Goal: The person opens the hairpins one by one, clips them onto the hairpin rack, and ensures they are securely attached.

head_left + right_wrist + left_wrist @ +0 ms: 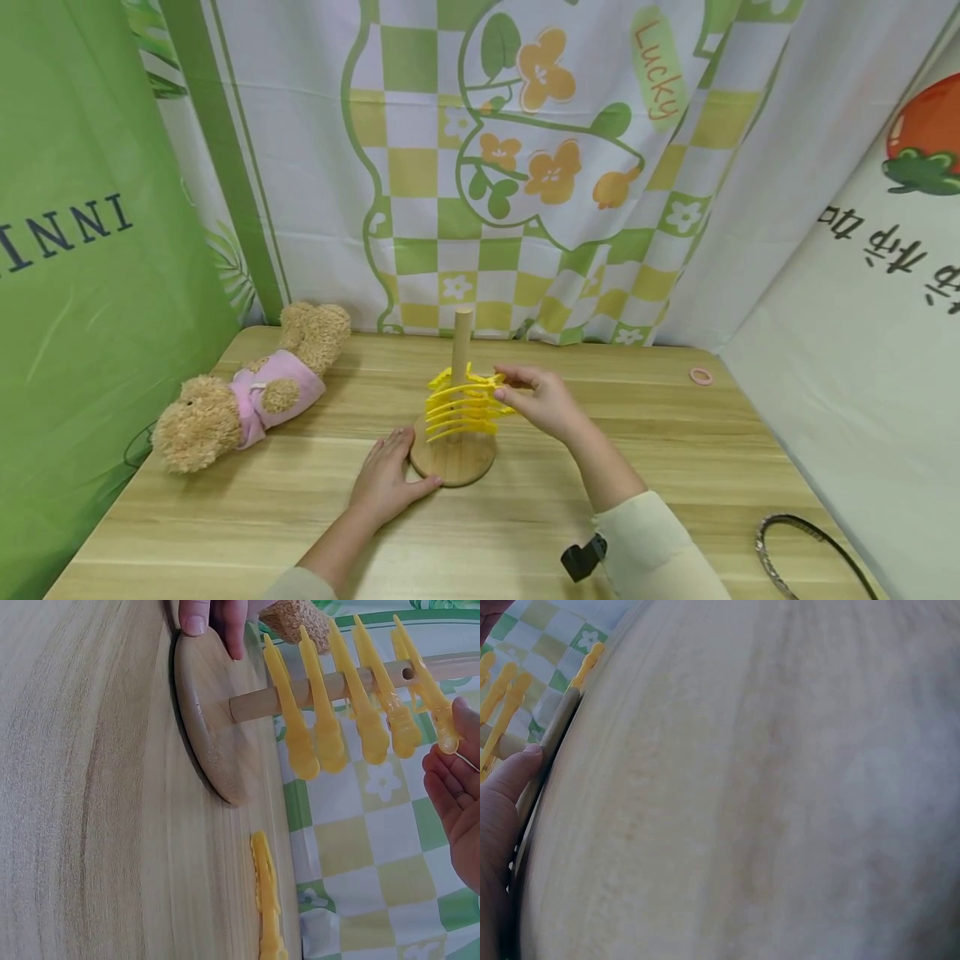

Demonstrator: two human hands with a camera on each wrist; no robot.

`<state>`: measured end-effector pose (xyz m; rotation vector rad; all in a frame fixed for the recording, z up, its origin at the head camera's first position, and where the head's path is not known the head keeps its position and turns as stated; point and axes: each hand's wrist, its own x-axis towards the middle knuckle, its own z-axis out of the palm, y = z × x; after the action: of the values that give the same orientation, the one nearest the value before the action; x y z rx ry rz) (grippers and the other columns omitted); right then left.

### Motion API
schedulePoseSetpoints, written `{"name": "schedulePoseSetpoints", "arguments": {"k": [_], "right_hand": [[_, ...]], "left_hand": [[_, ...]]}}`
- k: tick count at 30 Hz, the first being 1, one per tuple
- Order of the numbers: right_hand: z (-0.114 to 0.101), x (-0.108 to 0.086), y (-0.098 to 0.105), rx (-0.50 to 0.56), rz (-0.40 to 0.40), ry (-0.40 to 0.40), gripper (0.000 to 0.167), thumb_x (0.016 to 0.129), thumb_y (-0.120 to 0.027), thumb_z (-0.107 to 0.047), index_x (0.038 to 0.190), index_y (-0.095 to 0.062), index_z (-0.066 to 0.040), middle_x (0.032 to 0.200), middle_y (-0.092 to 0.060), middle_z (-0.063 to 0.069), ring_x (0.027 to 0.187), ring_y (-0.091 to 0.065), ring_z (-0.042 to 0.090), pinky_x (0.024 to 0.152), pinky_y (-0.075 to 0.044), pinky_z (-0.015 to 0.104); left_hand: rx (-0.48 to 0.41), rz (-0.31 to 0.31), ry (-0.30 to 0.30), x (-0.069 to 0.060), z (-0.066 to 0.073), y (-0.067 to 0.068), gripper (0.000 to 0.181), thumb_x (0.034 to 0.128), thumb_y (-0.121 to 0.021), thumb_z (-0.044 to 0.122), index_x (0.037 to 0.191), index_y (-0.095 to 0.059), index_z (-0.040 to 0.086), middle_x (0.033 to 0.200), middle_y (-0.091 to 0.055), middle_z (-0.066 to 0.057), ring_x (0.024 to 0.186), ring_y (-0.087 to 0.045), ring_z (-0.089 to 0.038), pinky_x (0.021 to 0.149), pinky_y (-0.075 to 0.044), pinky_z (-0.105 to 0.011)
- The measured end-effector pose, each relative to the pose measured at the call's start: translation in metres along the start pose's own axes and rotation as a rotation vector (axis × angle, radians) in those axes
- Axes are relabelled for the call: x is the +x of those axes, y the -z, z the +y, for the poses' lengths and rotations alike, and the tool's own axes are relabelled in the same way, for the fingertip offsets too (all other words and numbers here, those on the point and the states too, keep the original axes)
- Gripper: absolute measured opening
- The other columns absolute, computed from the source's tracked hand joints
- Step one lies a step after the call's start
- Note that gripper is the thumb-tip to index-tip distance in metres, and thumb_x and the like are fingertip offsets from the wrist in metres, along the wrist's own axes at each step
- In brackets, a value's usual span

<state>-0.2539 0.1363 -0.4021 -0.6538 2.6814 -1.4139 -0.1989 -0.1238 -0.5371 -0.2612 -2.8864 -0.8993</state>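
Note:
A wooden stand has a round base (453,467) and an upright post (462,342). Several yellow plastic clips (326,724), long and curved like banana hair clips, sit around the post one above another. My right hand (543,402) pinches one end of the topmost clip (424,682) between thumb and fingers. My left hand (390,477) rests against the base's left edge, thumb and fingers spread along the rim; its thumb (521,769) touches the rim in the left wrist view. Another yellow clip (266,900) lies on the table beside the stand in the right wrist view.
On the left lies a teddy bear (277,392) in a pink top. A pink ring-shaped band (701,377) is at the far right, and a dark headband (806,525) at the near right. Printed curtains surround the wooden table (637,375) behind and at both sides.

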Motion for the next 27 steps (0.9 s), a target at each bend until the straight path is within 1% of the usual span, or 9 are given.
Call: {"name": "schedulePoseSetpoints", "arguments": {"k": [3, 6, 9, 11, 13, 16, 19, 23, 27], "right_hand": [[0.002, -0.001, 0.002, 0.03, -0.013, -0.011, 0.048, 0.093, -0.067, -0.025, 0.137, -0.057, -0.007, 0.135, -0.062, 0.016, 0.124, -0.058, 0.035, 0.101, -0.053, 0.047], [0.006, -0.002, 0.006, 0.057, -0.008, -0.019, 0.051, 0.094, -0.066, -0.028, 0.139, -0.055, -0.007, 0.137, -0.059, 0.016, 0.125, -0.057, 0.035, 0.103, -0.051, 0.048], [0.013, -0.003, 0.013, 0.082, 0.024, -0.027, 0.05, 0.096, -0.063, -0.03, 0.139, -0.054, -0.006, 0.137, -0.059, 0.019, 0.124, -0.057, 0.035, 0.103, -0.051, 0.049], [0.02, -0.003, 0.018, 0.079, 0.05, -0.048, 0.05, 0.097, -0.062, -0.032, 0.139, -0.054, -0.006, 0.137, -0.059, 0.018, 0.124, -0.057, 0.034, 0.103, -0.05, 0.05], [0.029, -0.004, 0.023, 0.076, 0.07, -0.073, 0.05, 0.098, -0.061, -0.032, 0.139, -0.054, -0.005, 0.138, -0.057, 0.019, 0.125, -0.056, 0.035, 0.104, -0.049, 0.05], [0.045, -0.006, 0.028, 0.068, 0.089, -0.133, 0.052, 0.098, -0.059, -0.033, 0.14, -0.052, -0.002, 0.141, -0.055, 0.02, 0.127, -0.054, 0.037, 0.106, -0.048, 0.051], [0.061, -0.007, 0.03, 0.058, 0.102, -0.184, 0.053, 0.099, -0.059, -0.031, 0.141, -0.05, 0.001, 0.142, -0.053, 0.022, 0.131, -0.05, 0.039, 0.11, -0.044, 0.052], [0.082, -0.007, 0.03, 0.008, 0.101, -0.224, 0.052, 0.099, -0.059, -0.026, 0.14, -0.049, 0.004, 0.144, -0.051, 0.024, 0.134, -0.046, 0.041, 0.115, -0.038, 0.053], [0.101, -0.01, 0.026, -0.023, 0.088, -0.286, 0.052, 0.097, -0.061, -0.023, 0.141, -0.048, 0.002, 0.146, -0.048, 0.024, 0.135, -0.045, 0.043, 0.115, -0.038, 0.054]], "left_hand": [[0.0, 0.001, -0.001, -0.001, 0.0, 0.0, 0.098, 0.0773, -0.073, 0.058, 0.144, -0.042, -0.005, 0.15, -0.045, -0.021, 0.143, -0.037, -0.036, 0.122, -0.024, -0.051], [-0.001, -0.002, 0.0, -0.001, 0.001, 0.0, 0.097, 0.0773, -0.073, 0.058, 0.144, -0.042, -0.005, 0.15, -0.044, -0.02, 0.143, -0.037, -0.036, 0.123, -0.024, -0.051], [-0.003, -0.005, 0.0, 0.0, 0.0, 0.0, 0.097, 0.0776, -0.073, 0.058, 0.144, -0.042, -0.005, 0.15, -0.044, -0.021, 0.143, -0.037, -0.036, 0.123, -0.024, -0.051], [-0.005, -0.007, 0.001, 0.0, 0.0, 0.0, 0.097, 0.0777, -0.073, 0.058, 0.144, -0.042, -0.005, 0.151, -0.044, -0.021, 0.144, -0.037, -0.036, 0.123, -0.024, -0.051], [-0.004, -0.01, 0.004, 0.0, 0.0, 0.0, 0.097, 0.0781, -0.072, 0.058, 0.145, -0.042, -0.005, 0.151, -0.043, -0.021, 0.144, -0.036, -0.036, 0.123, -0.024, -0.051], [-0.005, -0.014, 0.008, 0.0, 0.0, 0.0, 0.097, 0.0786, -0.072, 0.058, 0.145, -0.041, -0.005, 0.152, -0.043, -0.02, 0.144, -0.035, -0.036, 0.123, -0.023, -0.051], [-0.004, -0.018, 0.01, 0.0, 0.0, 0.001, 0.097, 0.0787, -0.072, 0.058, 0.145, -0.041, -0.005, 0.152, -0.042, -0.02, 0.144, -0.035, -0.036, 0.123, -0.023, -0.051], [-0.001, -0.015, 0.005, 0.0, 0.0, 0.0, 0.098, 0.0784, -0.072, 0.059, 0.145, -0.041, -0.005, 0.152, -0.042, -0.021, 0.144, -0.036, -0.036, 0.123, -0.023, -0.051], [-0.004, -0.014, 0.005, 0.0, 0.0, -0.001, 0.098, 0.0781, -0.072, 0.059, 0.145, -0.041, -0.005, 0.152, -0.042, -0.021, 0.144, -0.036, -0.036, 0.123, -0.023, -0.051]]}}
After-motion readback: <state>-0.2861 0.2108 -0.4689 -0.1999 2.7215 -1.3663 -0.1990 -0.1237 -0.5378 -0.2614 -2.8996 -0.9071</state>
